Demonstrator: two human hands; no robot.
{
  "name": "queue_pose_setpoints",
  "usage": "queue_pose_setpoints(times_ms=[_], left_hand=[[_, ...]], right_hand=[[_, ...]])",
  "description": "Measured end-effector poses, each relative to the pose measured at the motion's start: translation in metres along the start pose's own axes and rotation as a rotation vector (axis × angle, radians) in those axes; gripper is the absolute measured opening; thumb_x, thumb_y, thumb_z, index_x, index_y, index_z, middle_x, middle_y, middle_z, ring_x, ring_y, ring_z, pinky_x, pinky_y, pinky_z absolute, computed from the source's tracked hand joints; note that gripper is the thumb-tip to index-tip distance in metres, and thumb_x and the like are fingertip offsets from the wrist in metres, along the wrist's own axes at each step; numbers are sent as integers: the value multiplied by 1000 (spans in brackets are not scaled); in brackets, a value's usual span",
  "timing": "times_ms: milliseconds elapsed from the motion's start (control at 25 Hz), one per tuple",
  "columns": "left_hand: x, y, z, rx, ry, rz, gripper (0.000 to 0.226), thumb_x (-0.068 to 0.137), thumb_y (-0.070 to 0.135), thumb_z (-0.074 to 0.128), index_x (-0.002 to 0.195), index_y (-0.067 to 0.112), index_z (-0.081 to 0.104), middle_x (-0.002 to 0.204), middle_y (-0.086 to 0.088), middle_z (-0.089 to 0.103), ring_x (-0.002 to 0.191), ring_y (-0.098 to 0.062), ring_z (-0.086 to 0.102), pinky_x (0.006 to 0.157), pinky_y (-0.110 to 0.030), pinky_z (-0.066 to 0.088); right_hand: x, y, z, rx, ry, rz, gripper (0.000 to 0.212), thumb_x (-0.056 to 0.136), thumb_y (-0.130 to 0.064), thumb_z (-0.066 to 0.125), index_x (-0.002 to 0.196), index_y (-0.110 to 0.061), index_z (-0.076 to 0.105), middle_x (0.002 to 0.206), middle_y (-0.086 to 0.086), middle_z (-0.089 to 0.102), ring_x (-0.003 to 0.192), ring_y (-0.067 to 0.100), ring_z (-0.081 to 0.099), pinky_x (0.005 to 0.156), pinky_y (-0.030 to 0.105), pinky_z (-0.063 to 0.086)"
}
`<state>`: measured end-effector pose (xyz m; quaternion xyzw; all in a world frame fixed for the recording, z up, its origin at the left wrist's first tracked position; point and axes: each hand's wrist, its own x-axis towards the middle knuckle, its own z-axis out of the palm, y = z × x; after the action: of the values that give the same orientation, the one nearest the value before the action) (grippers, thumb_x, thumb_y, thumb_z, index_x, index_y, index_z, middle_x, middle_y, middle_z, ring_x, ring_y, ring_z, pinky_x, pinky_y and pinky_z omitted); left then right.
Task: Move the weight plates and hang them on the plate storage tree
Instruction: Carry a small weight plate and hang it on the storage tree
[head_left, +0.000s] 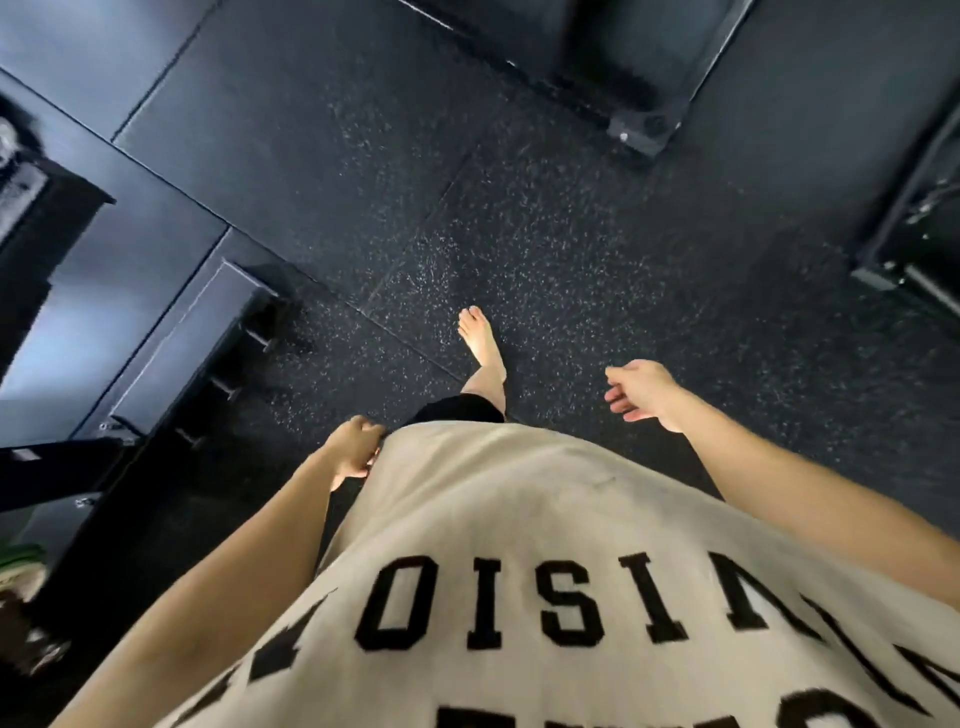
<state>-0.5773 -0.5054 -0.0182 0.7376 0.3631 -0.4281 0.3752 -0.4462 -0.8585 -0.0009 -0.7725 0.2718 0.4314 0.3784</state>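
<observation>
While striding over the speckled floor (519, 234), two empty hands: left hand (353, 449) loosely curled at the shirt (519, 519) hem, right hand (641, 392) half open. One bare foot (482, 340) mid-frame. No plates visible.

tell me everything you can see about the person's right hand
The right hand is bare and empty, held out in front of the body at about hip height over the speckled black rubber floor. Its fingers are loosely curled and slightly spread, not closed on anything, with the back of the hand and wrist turned toward the camera. The bare forearm runs back toward the lower right edge of the view. Nothing touches the hand; it hangs clear of the beige shirt and no weight plate is near it.
</observation>
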Motion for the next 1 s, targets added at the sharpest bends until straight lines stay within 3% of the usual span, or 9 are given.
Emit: queue_pose_setpoints(times_ms=[120, 200, 240, 320, 400, 520, 680, 880, 1000], left_hand=[[53, 36, -44, 131, -62, 16, 38, 103, 15, 39, 138, 6, 48, 140, -10, 51, 126, -17, 56, 98, -21, 42], [75, 76, -85, -295, 0, -127, 33, 102, 16, 40, 130, 5, 52, 130, -14, 60, 105, -10, 67, 73, -9, 49], [85, 102, -109, -346, 59, -116, 27, 103, 17, 40, 122, 4, 54, 116, -16, 64, 80, -10, 69, 56, -13, 49], [91, 149, -151, -357, 121, -106, 30, 104, 19, 41, 123, -1, 53, 99, -13, 66, 61, -14, 57, 51, -21, 46], [106, 192, -190, -383, 144, -55, 31, 103, 18, 42, 124, -2, 53, 82, -5, 60, 62, -15, 53, 58, -26, 44], [137, 251, -248, -482, 183, -41, 19, 103, 19, 42, 114, 6, 52, 78, -3, 56, 64, -16, 54, 60, -27, 44], [175, 293, -295, -534, 145, -171, 22, 104, 21, 42, 113, 4, 53, 82, -5, 54, 67, -17, 50, 61, -28, 41], [203, 332, -356, -652, 266, -295, 36, 102, 20, 48, 126, -5, 55, 107, -24, 64, 89, -35, 64, 61, -29, 48], [220, 348, -388, -721, 366, -357, 32, 101, 23, 51, 121, -1, 60, 118, -20, 64, 92, -28, 60, 59, -29, 47]], right_hand=[[46, -83, -22, 9, 19, 17, 21, 99, -29, 51, 87, -13, 54, 91, 11, 64, 66, 18, 57, 59, 29, 47], [69, -143, -35, -27, 35, 24, 20, 99, -28, 51, 88, -12, 55, 91, 11, 64, 67, 19, 58, 60, 30, 48], [80, -176, -41, -55, 32, 7, 19, 99, -28, 51, 90, -11, 55, 92, 11, 64, 68, 19, 58, 60, 30, 48], [106, -233, -49, -113, 26, -24, 18, 98, -27, 52, 93, -10, 56, 92, 11, 64, 66, 18, 58, 58, 28, 46], [133, -286, -49, -152, 7, -54, 18, 98, -27, 52, 94, -10, 57, 93, 11, 64, 64, 17, 56, 56, 26, 44], [182, -374, -49, -283, -6, -94, 21, 98, -28, 52, 98, -8, 59, 93, 11, 66, 70, 20, 57, 56, 27, 42], [244, -490, -46, -410, 3, -198, 23, 96, -22, 57, 75, -13, 57, 96, 18, 72, 80, 27, 62, 76, 36, 49], [287, -670, -28, -648, -158, -257, 17, 98, -26, 53, 84, -15, 55, 90, 11, 68, 72, 19, 59, 57, 30, 46], [302, -760, 4, -786, -238, -334, 18, 99, -28, 52, 85, -17, 53, 91, 9, 66, 76, 19, 59, 57, 29, 45]])
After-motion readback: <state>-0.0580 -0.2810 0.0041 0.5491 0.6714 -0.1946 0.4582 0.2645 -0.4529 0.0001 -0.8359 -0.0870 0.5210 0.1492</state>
